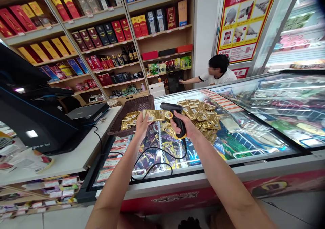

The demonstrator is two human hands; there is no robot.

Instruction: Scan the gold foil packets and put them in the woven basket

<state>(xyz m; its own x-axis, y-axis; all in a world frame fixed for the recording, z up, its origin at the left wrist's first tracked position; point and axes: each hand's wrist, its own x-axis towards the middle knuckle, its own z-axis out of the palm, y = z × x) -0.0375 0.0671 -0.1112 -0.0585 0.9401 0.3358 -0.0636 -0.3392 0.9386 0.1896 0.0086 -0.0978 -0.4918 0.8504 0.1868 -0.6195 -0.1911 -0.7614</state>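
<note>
My left hand (141,124) pinches a gold foil packet (155,115) and holds it up flat over the freezer lid. My right hand (183,123) is wrapped round the grip of a black handheld barcode scanner (173,113), whose head points left at the packet. The scanner's black cable (154,161) loops down across the glass. Behind my hands a heap of gold packets (200,115) lies on the freezer's glass top. More gold packets sit in a brown woven basket (127,112) to the left.
A black register screen (30,110) and a flat black device (87,113) stand on the white counter (76,158) at left. The glass-topped chest freezer (254,144) stretches right. Shelves of boxed bottles (101,36) fill the back wall. A person in a white shirt (218,71) sits behind the freezer.
</note>
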